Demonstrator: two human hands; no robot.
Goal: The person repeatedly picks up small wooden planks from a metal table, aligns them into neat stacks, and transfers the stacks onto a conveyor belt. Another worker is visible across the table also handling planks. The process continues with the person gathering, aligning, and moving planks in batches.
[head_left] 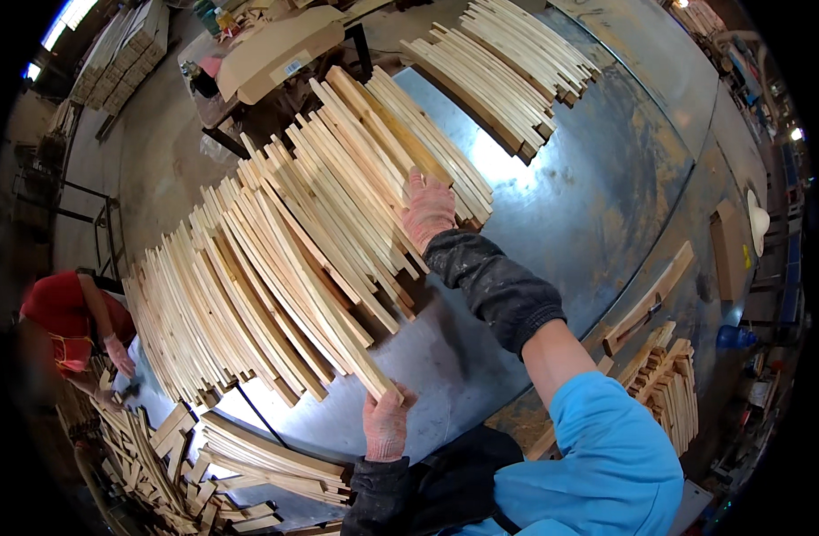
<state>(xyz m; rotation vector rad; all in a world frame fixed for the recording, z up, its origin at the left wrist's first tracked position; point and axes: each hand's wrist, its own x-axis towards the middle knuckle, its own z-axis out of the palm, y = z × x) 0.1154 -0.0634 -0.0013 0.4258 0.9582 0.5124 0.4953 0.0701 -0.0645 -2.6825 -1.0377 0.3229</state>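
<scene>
A long row of pale wooden strips [275,259] lies side by side across a metal table [481,330]. In a work glove, my left hand [388,423] is closed round the near end of one wooden strip [338,332], which sticks out past its neighbours toward me. My right hand [429,213], also gloved, lies on top of the strips toward the right end of the row, fingers stretched out. Beside it is a wider, yellower board [387,125]. The undersides of the strips are hidden.
Another batch of strips [508,67] lies at the far right of the table. A pile of offcuts [172,464] is at the lower left, beside a co-worker in red [70,313]. More stacked wood pieces [664,384] stand at right. A cardboard sheet [280,54] lies beyond the row.
</scene>
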